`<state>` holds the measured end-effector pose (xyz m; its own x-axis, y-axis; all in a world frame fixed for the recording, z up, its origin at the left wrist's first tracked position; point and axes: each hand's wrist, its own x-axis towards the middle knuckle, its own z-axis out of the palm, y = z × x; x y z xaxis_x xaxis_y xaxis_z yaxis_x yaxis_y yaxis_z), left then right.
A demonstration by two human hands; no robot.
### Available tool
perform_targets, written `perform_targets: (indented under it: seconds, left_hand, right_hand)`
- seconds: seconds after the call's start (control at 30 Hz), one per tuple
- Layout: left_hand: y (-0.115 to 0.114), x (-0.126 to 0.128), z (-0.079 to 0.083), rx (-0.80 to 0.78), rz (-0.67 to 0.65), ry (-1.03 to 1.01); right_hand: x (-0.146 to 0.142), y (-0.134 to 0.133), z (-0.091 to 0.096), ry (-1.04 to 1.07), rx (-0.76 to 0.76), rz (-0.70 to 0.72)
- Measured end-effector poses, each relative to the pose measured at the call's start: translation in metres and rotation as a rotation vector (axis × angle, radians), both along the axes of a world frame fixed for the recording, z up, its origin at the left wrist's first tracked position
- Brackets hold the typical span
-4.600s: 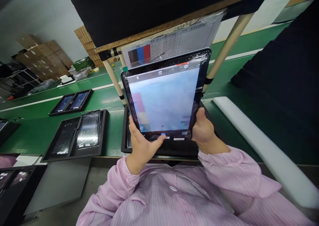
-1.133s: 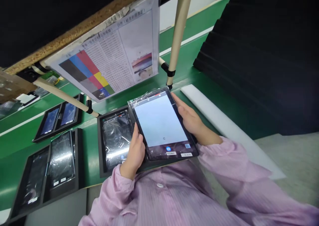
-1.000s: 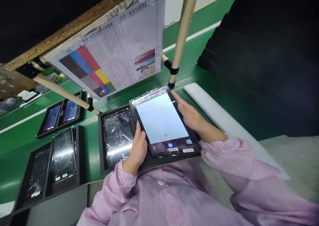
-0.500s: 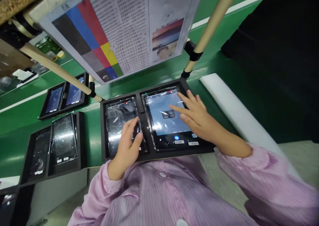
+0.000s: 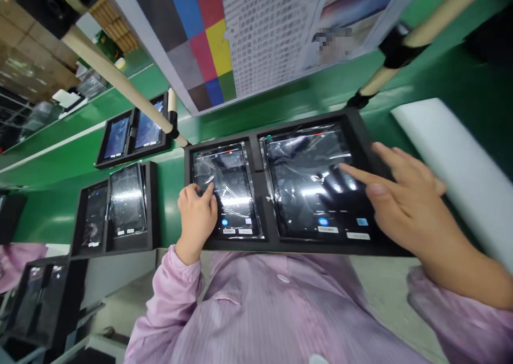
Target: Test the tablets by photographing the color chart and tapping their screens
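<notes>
Two flat black tablets wrapped in shiny clear film lie side by side in a black two-pocket foam tray [image 5: 260,193] on the green counter [image 5: 176,193], close to its near edge. The larger-looking right tablet [image 5: 308,185] fills the right pocket; the left tablet [image 5: 226,190] fills the left one. The right hand [image 5: 401,203] reaches in from the right, wrist low, its fingers [image 5: 356,174] spread open and holding nothing, the index finger stretched out with its tip at the right tablet's screen. The left hand [image 5: 196,214] rests at the left tablet's lower left corner, fingers curled loosely, the index tip touching the screen; it grips nothing. Pink striped sleeves cover both forearms. A printed colour-block chart sheet [image 5: 224,32] hangs above the tray. Further left on the counter sit more black trays of tablets [image 5: 120,203]. A white foam strip [image 5: 452,161] lies to the right.
</notes>
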<state>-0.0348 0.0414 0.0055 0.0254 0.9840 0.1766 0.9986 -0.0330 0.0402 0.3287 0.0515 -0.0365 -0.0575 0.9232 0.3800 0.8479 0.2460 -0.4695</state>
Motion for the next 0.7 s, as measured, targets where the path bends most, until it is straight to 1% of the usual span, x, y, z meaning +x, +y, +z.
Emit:
perform_targets:
  seconds: [0.07,0.17,0.23,0.33,0.43,0.57,0.63,0.7]
  left_hand:
    - [-0.001,-0.001,-0.002,-0.006,-0.034,0.013]
    - [-0.006,-0.003,-0.002,0.087,-0.061,-0.026]
    - [-0.008,-0.004,0.0,0.107,-0.093,-0.059]
    - [-0.01,-0.002,0.0,0.063,-0.139,-0.08]
    - [-0.012,0.002,-0.003,0.035,-0.143,-0.105]
    - [-0.013,0.007,-0.003,0.016,-0.151,-0.098]
    - [-0.012,0.01,0.0,0.005,-0.158,-0.081]
    - [-0.011,0.015,0.002,0.0,-0.163,-0.072]
  right_hand:
    - [0.0,-0.006,-0.006,-0.014,-0.003,-0.042]
    - [-0.004,-0.012,-0.01,-0.026,0.055,-0.08]
    - [-0.006,-0.013,-0.009,-0.027,0.085,-0.078]
    - [-0.008,-0.014,-0.005,-0.031,0.08,-0.067]
    - [-0.007,-0.013,-0.003,-0.046,0.082,-0.077]
    - [-0.007,-0.012,-0.003,-0.162,0.102,-0.034]
    - [-0.007,-0.012,-0.005,-0.173,0.133,-0.007]
    - [-0.005,-0.012,-0.007,-0.117,0.192,-0.009]
